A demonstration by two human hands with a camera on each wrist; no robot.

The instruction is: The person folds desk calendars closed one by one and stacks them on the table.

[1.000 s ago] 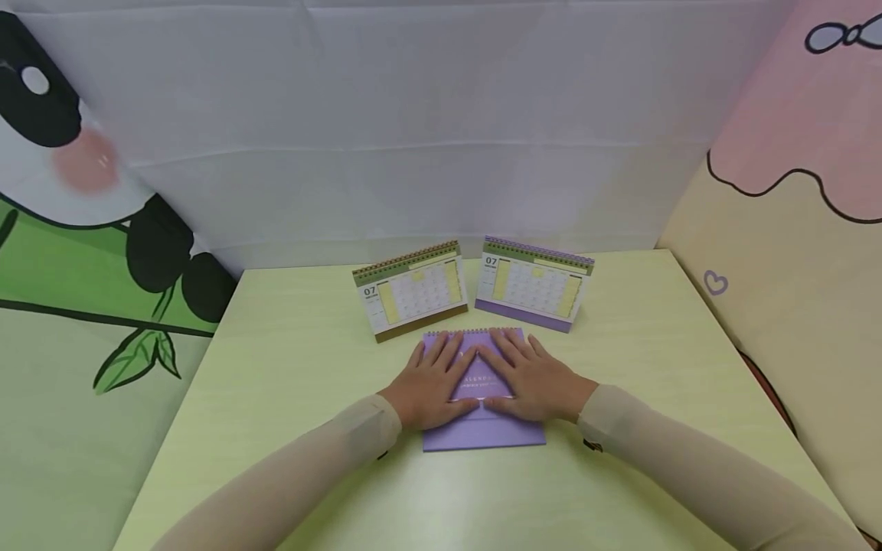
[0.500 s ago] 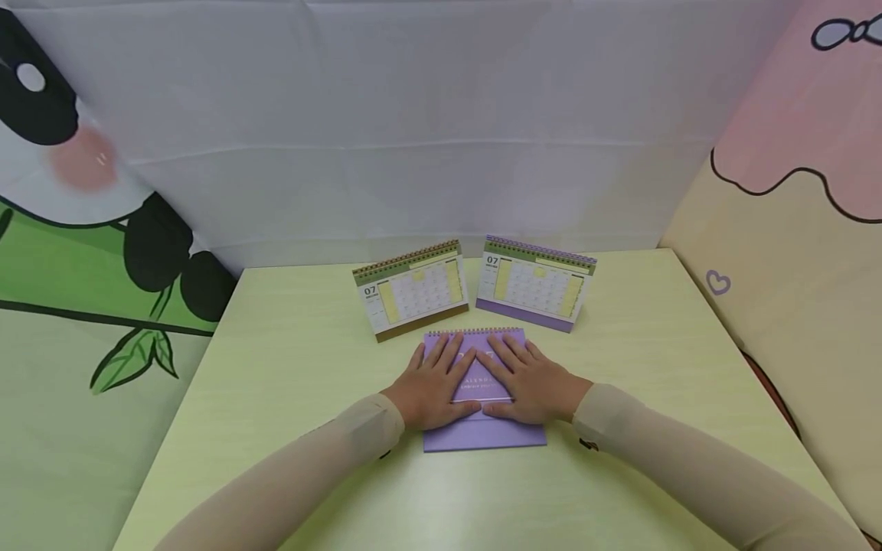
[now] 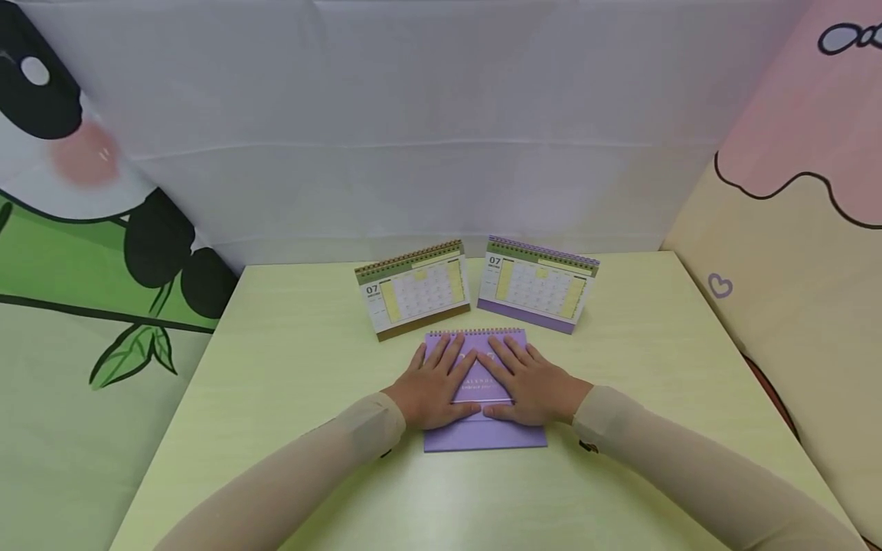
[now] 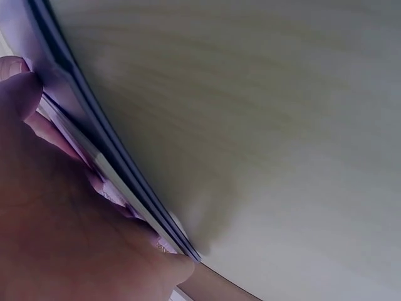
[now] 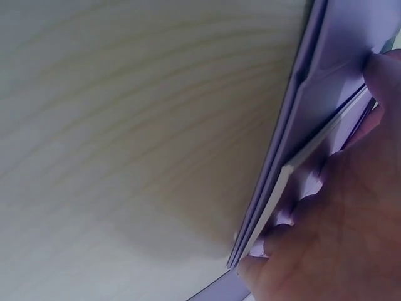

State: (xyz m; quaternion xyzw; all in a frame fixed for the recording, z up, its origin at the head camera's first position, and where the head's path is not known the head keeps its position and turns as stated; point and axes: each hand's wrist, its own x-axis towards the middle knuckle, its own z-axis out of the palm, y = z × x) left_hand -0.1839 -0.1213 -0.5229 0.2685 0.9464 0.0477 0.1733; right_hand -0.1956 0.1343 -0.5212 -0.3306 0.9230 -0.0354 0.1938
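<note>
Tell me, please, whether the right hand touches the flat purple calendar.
Touching: the head view shows the right hand lying spread on the flat purple calendar.

Flat calendar (image 3: 485, 437) partly hidden beneath fingers (image 3: 463, 367); small print (image 3: 477, 386) between them illegible. Date grid (image 3: 422, 289) beyond: too small.

One flat calendar (image 3: 482, 386), one brown calendar (image 3: 416, 292) and one standing purple calendar (image 3: 537, 285) can be counted, which makes three. One left hand (image 3: 430, 390) and one right hand (image 3: 537, 392) are seen, so two. One left sleeve (image 3: 289, 474) and one right sleeve (image 3: 689, 459) are seen, two again. One table (image 3: 303, 321) is shown. One heart (image 3: 720, 285), one bow (image 3: 867, 36), one big leaf (image 3: 124, 358) and one small leaf (image 3: 164, 350) are drawn.
</note>
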